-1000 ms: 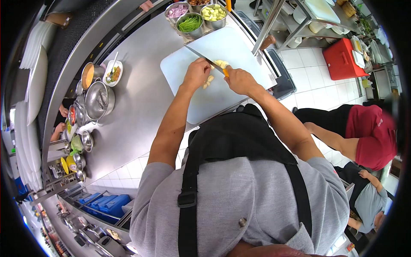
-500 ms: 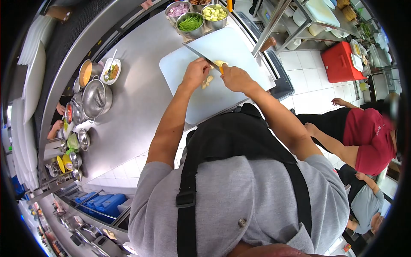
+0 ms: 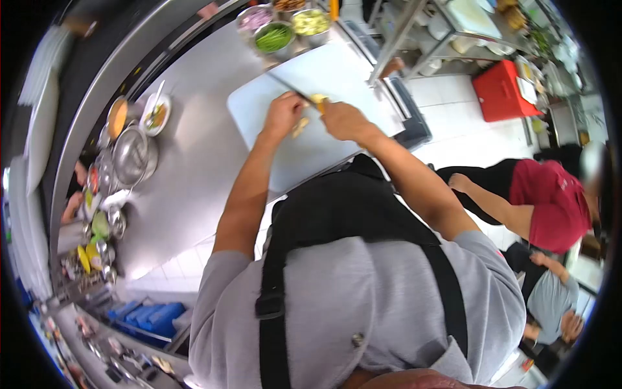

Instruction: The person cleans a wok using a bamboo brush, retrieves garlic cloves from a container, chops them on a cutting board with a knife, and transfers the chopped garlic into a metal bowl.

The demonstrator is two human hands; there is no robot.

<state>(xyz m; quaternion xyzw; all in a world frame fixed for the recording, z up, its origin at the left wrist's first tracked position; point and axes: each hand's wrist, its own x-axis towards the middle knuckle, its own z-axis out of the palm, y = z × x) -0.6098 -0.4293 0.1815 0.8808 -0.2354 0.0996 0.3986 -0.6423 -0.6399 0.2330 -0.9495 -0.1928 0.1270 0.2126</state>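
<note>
My right hand (image 3: 345, 122) is closed round the yellow handle of a kitchen knife (image 3: 289, 84), its blade pointing to the upper left over a white cutting board (image 3: 249, 107). Beside the blade, my left hand (image 3: 284, 115) has its fingers curled in. Whatever those fingers hold is hidden. Several pale peeled garlic cloves (image 3: 299, 126) lie on the board between my hands. More pale yellowish pieces, likely garlic (image 3: 318, 98), sit on the far side of the knife, close to my right hand.
Metal bowls of cut green vegetable (image 3: 273, 39), chopped red onion (image 3: 255, 18) and pale green cubes (image 3: 311, 23) stand past the board. A colander (image 3: 134, 155) and a white dish (image 3: 156, 115) are on the steel counter's left. A red cooler (image 3: 502, 91) and co-workers are at right.
The whole view has shifted a little, with the board and bowls now further left. Both hands stay at the same part of the board. The co-worker in red has lowered an outstretched hand.
</note>
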